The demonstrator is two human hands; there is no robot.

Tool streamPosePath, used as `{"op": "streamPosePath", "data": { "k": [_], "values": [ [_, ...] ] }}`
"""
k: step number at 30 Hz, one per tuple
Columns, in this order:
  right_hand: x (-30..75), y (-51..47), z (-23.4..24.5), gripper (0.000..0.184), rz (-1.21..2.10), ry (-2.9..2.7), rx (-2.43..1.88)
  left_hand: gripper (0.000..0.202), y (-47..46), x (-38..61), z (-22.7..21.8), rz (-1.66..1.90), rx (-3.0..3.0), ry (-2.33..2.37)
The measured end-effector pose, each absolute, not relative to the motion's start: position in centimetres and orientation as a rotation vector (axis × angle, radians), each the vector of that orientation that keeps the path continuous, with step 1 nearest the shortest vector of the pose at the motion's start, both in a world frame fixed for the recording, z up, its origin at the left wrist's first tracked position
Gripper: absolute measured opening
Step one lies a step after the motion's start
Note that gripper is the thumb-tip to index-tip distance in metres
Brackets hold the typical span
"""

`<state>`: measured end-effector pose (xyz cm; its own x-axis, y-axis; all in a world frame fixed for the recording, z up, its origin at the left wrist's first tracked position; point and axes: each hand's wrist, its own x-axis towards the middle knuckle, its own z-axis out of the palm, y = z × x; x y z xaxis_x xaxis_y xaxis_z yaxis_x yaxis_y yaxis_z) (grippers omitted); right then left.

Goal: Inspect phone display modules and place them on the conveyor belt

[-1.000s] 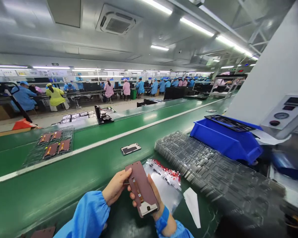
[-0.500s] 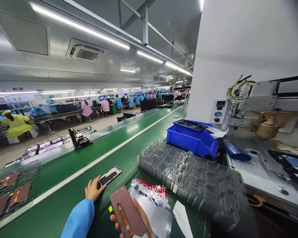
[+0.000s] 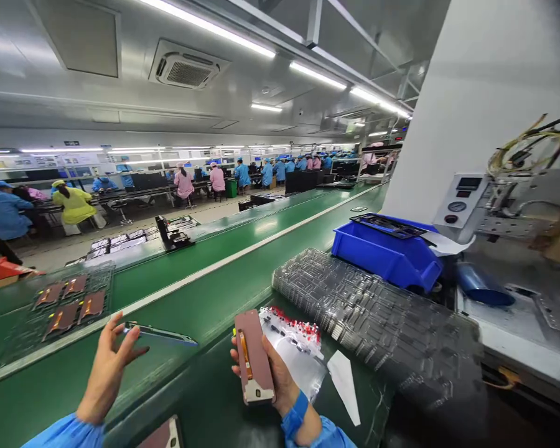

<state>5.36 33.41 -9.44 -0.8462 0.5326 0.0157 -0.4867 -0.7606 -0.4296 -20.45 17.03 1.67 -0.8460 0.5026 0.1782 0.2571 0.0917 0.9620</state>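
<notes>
Display module [image 3: 254, 358] closed in right hand [image 3: 280, 386], left hand [image 3: 107, 367] open

On my head-camera feed, the right hand sits low over the edge of the green conveyor belt [image 3: 205, 311], its fingers wrapped around the display module. The module stands tilted upright in that grip, its mauve back facing me, with an orange flex strip down one side and a pale metal end at the bottom. A blue wrist strap [image 3: 295, 414] circles that wrist.

The left hand is raised out of a blue sleeve [image 3: 65, 432], fingers spread and holding nothing. Just beside its fingertips, a slim panel [image 3: 161, 334] shows almost edge-on above the belt, with a blue glint along it.

Next to the right hand is a clear bag [image 3: 289, 333] of red-marked parts, with a stack of clear plastic trays [image 3: 373, 317] beyond it. A blue plastic bin [image 3: 385, 258] carries a black tray on top. Farther off, co-workers in smocks [image 3: 182, 183] sit along the benches.

Writing is beyond me from here — the module's markings and the control panel [image 3: 460, 199] readout are both too small to read.
</notes>
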Motion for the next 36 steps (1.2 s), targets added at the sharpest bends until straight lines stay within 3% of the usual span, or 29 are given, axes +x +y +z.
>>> {"op": "streamPosePath", "data": {
  "k": [7,12,17,28,36],
  "values": [
    [7.8,30.2,-6.7,0.059,2.411,-0.814,-0.167,0.097,6.0,-10.9,-0.3,1.913,0.401,1.650],
    [9.8,26.8,-5.0,0.075,2.043,-1.563,-0.102,0.096,4.2,-5.3,-2.4,1.867,0.480,1.555],
    [11.0,24.7,-4.6,0.067,1.697,-2.011,0.010,0.093,4.2,-3.7,-4.0,1.856,0.556,1.445],
    [12.1,24.2,-3.8,0.064,1.517,-2.238,0.039,0.088,4.4,-3.2,-1.9,1.813,0.635,1.393],
    [12.1,23.1,-4.7,0.066,1.442,-2.318,0.028,0.086,5.2,-2.3,-3.6,1.862,0.706,1.284]
  ]
}}
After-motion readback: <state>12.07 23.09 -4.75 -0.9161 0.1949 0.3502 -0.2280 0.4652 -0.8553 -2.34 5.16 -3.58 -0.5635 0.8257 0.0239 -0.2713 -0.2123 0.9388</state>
